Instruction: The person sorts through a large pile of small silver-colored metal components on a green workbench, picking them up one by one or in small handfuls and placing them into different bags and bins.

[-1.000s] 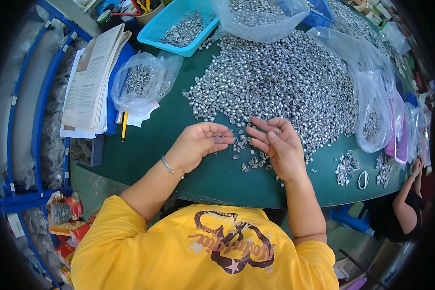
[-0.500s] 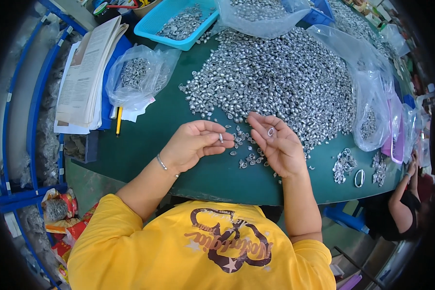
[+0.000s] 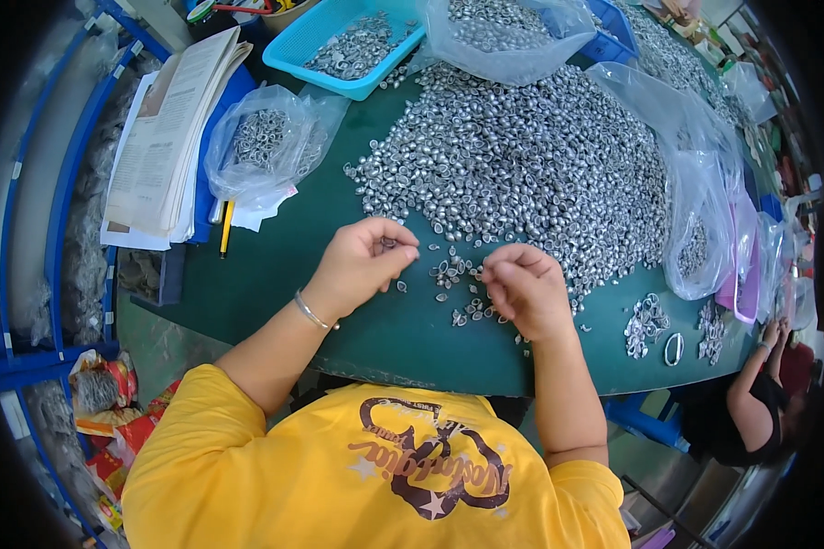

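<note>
My left hand (image 3: 362,265) is over the near part of the green table, thumb and forefinger pinched together. A small silver metal piece (image 3: 389,243) shows inside its curled fingers. To its right, my right hand (image 3: 531,293) is closed, thumb against bent fingers; whatever it holds is hidden. Between the hands lies a loose scatter of small silver oval pieces (image 3: 451,271), some with open hollow faces. Just beyond both hands spreads a large heap of the same kind of domed silver pieces (image 3: 522,165).
A turquoise basket (image 3: 364,90) of metal parts stands at the back left, near a clear bag (image 3: 270,146) of parts and stacked papers (image 3: 169,137). Clear bags (image 3: 696,201) border the heap. Small piles (image 3: 647,320) and an oval ring (image 3: 674,349) lie right. Another person (image 3: 755,393) sits far right.
My left hand has drawn back leftward and its fingers have curled in. My right hand has turned and closed, hiding the ring-shaped piece that showed in it. The view has shifted slightly.
</note>
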`<state>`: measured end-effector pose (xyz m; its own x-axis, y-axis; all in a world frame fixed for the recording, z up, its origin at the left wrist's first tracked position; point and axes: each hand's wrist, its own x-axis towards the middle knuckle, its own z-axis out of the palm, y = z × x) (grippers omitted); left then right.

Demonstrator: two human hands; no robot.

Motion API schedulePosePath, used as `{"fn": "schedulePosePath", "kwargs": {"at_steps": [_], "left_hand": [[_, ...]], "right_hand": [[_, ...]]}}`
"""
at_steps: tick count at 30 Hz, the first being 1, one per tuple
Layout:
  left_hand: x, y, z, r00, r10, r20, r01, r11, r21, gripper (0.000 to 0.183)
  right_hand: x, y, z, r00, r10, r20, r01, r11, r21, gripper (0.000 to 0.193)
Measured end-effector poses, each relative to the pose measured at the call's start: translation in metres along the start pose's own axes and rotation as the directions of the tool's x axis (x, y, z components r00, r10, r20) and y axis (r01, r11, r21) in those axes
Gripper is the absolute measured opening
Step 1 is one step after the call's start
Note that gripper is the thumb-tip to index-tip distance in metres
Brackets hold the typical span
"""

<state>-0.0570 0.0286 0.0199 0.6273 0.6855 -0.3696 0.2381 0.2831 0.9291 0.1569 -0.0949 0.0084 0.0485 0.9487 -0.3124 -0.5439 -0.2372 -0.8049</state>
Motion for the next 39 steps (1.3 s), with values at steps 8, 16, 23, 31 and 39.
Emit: {"fn": "schedulePosePath", "kwargs": {"at_steps": [8, 16, 23, 31, 39], "left_hand": [[0.012, -0.021, 0.027, 0.809, 0.544, 0.222, -0.538, 0.534, 0.653, 0.012], [0.000, -0.012, 0.023, 0.835, 0.515, 0.193, -0.494, 0.548, 0.675, 0.011], [-0.001, -0.015, 0.018, 0.834, 0.520, 0.182, -0.480, 0.524, 0.704, 0.013], [-0.007, -0.007, 0.016, 0.949, 0.313, 0.034, -0.294, 0.844, 0.448, 0.016], [-0.002, -0.013, 0.008, 0.889, 0.453, 0.062, -0.400, 0.706, 0.584, 0.014]], "right_hand": [[0.019, 0.017, 0.036, 0.894, -0.404, 0.192, 0.220, 0.024, -0.975, 0.007], [-0.017, 0.009, 0.013, 0.954, -0.300, -0.025, 0.250, 0.835, -0.489, 0.012], [-0.071, 0.002, -0.060, 0.936, -0.163, -0.312, 0.183, 0.983, 0.034, 0.008], [-0.044, 0.013, -0.007, 0.771, -0.628, 0.105, 0.208, 0.093, -0.974, 0.012], [-0.037, 0.007, -0.002, 0.810, -0.586, -0.036, 0.137, 0.247, -0.959, 0.010]]}}
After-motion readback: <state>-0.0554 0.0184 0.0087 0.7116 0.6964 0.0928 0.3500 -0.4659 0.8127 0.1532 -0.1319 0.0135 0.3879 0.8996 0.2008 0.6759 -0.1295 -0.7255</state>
